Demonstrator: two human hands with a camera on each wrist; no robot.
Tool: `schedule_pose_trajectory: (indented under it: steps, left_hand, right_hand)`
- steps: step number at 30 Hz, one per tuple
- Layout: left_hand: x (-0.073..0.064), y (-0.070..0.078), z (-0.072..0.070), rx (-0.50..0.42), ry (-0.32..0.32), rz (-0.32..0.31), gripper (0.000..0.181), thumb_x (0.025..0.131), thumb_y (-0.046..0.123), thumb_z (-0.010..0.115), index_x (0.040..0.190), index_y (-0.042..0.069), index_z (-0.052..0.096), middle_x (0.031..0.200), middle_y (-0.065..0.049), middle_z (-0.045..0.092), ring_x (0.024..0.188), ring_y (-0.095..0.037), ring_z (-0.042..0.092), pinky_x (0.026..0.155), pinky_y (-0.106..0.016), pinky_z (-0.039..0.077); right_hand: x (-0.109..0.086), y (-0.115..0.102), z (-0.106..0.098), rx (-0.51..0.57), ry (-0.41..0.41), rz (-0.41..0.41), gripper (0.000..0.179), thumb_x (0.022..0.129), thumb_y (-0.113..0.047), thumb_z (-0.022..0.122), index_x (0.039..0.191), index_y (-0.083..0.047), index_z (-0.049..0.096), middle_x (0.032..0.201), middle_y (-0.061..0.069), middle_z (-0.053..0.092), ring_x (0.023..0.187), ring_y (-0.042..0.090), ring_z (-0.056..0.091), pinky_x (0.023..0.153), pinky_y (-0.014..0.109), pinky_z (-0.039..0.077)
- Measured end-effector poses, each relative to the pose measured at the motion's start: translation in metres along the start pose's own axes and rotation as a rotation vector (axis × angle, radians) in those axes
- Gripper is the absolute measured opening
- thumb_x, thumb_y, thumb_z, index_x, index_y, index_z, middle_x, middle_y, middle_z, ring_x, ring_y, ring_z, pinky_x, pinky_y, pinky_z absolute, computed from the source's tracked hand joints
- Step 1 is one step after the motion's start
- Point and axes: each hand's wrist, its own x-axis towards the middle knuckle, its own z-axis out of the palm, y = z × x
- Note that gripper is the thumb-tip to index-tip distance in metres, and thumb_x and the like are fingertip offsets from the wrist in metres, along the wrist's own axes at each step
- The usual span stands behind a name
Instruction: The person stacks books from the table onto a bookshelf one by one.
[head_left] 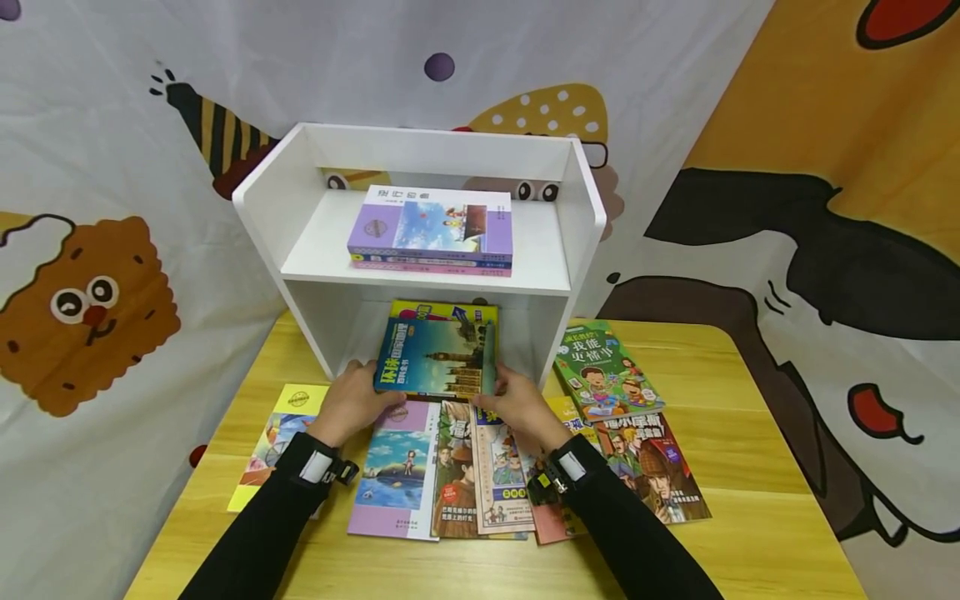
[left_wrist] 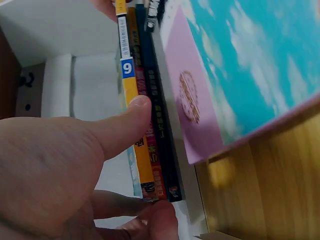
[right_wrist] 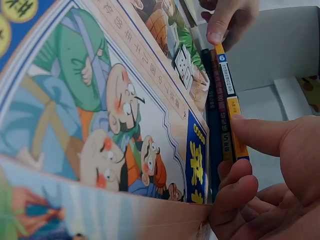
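Observation:
In the head view a teal book (head_left: 423,358) with a clock tower on its cover lies flat in the lower compartment of the white shelf (head_left: 318,242). Beneath it a yellow book (head_left: 480,312) shows at the back. My left hand (head_left: 351,407) grips the front left corner, and my right hand (head_left: 522,410) the front right corner. In the left wrist view the thumb rests on the yellow spine (left_wrist: 131,87), fingers curled at the stack's end. The right wrist view shows the other thumb on the same spine (right_wrist: 233,105), with more book spines (right_wrist: 223,110) alongside.
Several purple-edged books (head_left: 431,229) are stacked on the upper shelf. On the wooden table (head_left: 750,467), a purple book (head_left: 393,467) and several comic-covered books (head_left: 504,479) lie before the shelf. A yellow book (head_left: 277,442) is at left, a green book (head_left: 606,371) at right. Printed cloth (head_left: 420,25) hangs behind.

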Motion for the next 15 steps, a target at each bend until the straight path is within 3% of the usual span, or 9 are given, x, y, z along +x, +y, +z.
schedule_pose_trajectory:
  steps: [10, 15]
  left_hand:
    - [0.007, 0.000, 0.003, 0.033, 0.059, 0.022, 0.077, 0.079, 0.054, 0.075, 0.123, -0.008, 0.058, 0.090, -0.016, 0.053, 0.072, -0.027, 0.052, 0.057, -0.038, 0.041]
    - [0.010, -0.001, 0.004, 0.019, 0.085, 0.023, 0.071, 0.081, 0.051, 0.075, 0.117, -0.009, 0.060, 0.090, -0.016, 0.053, 0.071, -0.027, 0.051, 0.058, -0.038, 0.041]
  right_hand:
    - [0.011, -0.001, 0.001, -0.095, 0.041, -0.002, 0.092, 0.085, -0.046, 0.072, 0.154, -0.008, 0.025, 0.089, 0.003, 0.056, 0.063, 0.020, 0.053, 0.055, 0.036, 0.045]
    - [0.014, 0.001, 0.002, -0.140, 0.060, -0.020, 0.089, 0.087, -0.047, 0.070, 0.154, -0.008, 0.026, 0.081, 0.001, 0.056, 0.058, 0.018, 0.051, 0.052, 0.033, 0.043]
